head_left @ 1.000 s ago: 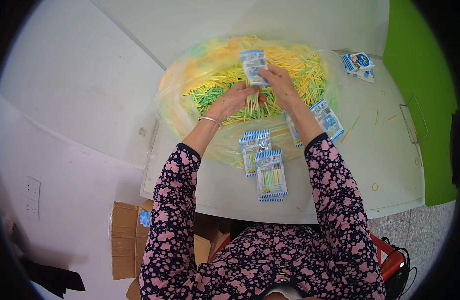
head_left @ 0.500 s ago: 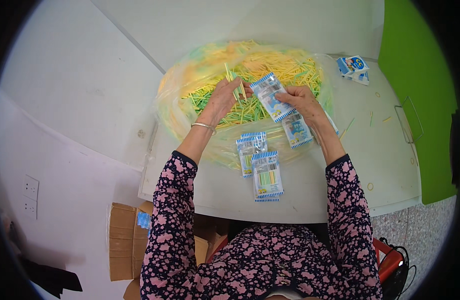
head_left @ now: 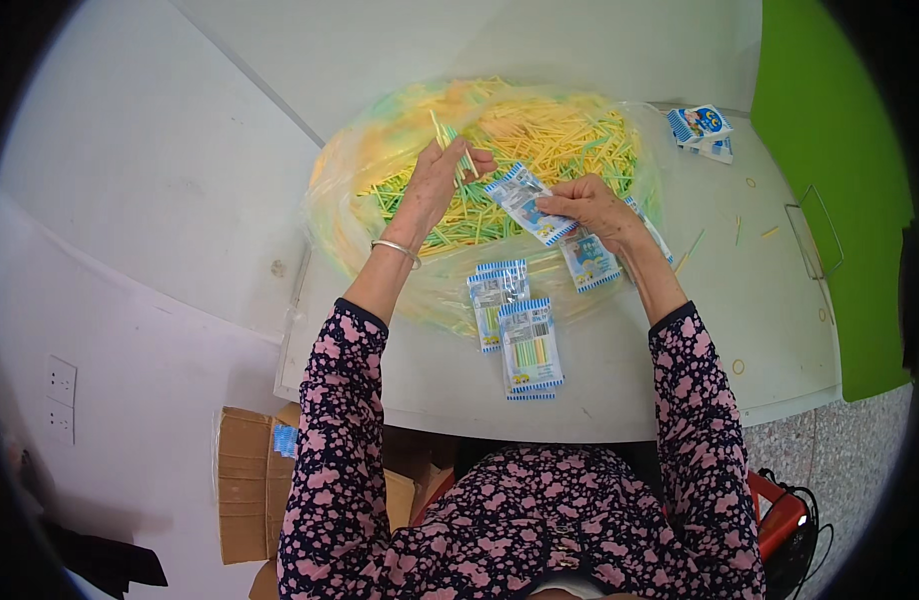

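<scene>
My left hand (head_left: 432,185), a bangle at its wrist, is closed on a small bunch of thin yellow and green sticks (head_left: 442,130), which point up and slightly left. My right hand (head_left: 598,208) pinches a blue-and-white packet (head_left: 520,200) by its right side, tilted toward the left hand. Behind and under both hands spreads a large clear plastic bag (head_left: 330,215) heaped with loose sticks (head_left: 570,130) of the same colours. Below the right hand lies another packet (head_left: 591,262), partly covered. Nearer me, filled packets (head_left: 532,350) overlap in a small pile, sticks showing through their windows.
More packets (head_left: 702,125) lie at the table's far right. Stray sticks (head_left: 738,230), rubber bands (head_left: 739,367) and a wire handle (head_left: 825,235) are on the right side. A green panel (head_left: 830,150) borders the table. A cardboard box (head_left: 245,485) stands below at left.
My left hand has shifted slightly up and left with its sticks. The packet in my right hand has moved a little left and tipped flatter, away from upright.
</scene>
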Available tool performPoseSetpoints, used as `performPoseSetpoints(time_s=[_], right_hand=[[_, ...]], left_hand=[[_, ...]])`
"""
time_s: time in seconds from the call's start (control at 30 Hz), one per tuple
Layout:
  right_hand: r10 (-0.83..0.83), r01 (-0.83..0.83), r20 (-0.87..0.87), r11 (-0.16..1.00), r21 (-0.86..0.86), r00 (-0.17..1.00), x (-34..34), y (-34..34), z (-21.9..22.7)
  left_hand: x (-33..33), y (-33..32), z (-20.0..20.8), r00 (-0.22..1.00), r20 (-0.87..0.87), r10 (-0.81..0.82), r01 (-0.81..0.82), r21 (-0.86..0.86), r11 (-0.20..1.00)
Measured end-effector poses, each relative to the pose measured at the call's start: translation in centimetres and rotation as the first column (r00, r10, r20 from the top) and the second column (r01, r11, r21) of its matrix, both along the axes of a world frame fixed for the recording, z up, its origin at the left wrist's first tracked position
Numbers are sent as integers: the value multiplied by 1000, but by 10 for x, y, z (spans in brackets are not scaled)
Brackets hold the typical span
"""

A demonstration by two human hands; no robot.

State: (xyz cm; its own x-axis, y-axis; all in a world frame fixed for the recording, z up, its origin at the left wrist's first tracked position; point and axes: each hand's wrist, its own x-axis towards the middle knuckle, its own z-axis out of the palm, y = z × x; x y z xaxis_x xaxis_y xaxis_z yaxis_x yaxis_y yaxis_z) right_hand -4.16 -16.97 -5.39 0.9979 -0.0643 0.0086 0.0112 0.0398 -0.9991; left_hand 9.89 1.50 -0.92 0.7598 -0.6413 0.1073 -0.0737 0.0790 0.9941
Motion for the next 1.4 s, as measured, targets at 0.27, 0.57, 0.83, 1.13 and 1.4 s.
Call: performPoseSetpoints(time_s=[0.27,0.57,0.83,1.13,1.4], right_hand=[[106,-106,6,993,47,994,-2,3,-1],[128,-123,-10,971,206,992,-10,1,-4],[137,-137,15,964,227,990,-12,2,-6],[106,-110,40,986,125,994,-20,7,4],[67,-74,71,991,111,995,-13,8,-4]], left_hand=[[-29,-18,14,994,-80,-78,51,-302,952],[-48,-25,7,1000,5,4,-2,-247,969],[-63,-26,-4,999,32,9,-1,-238,971],[-73,-19,-7,968,249,34,5,-153,988],[-57,-6,-5,975,127,-183,181,30,983]])
